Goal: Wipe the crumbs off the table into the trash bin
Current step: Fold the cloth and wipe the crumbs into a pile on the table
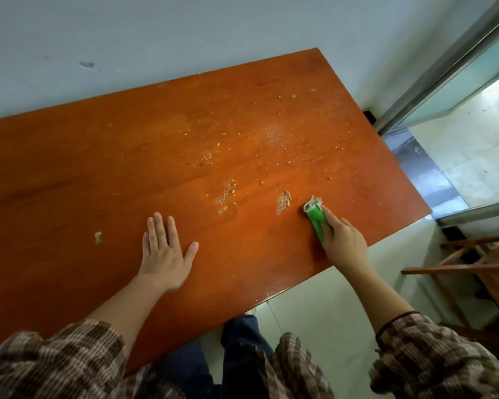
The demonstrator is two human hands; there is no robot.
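Head view: cloth [316, 216] in right hand [343, 243]

**Left hand** [167, 251]: flat, palm down on the surface [98, 168]. The four fingers are straight and close together, pointing away from the body, and the thumb is spread out to the right.

**Left forearm:** bare, running back and leftward to the left sleeve [55, 355], brown checked, bunched at the elbow.

**Right hand** [343, 240]: knuckles up, gripping a green cloth [316, 216] against the surface. The index finger lies along the cloth's top and the other fingers are curled over it.

**Right forearm:** bare, stretched forward from the right sleeve [429, 355], brown checked, at the elbow.

**Spacing:** the hands are well apart.
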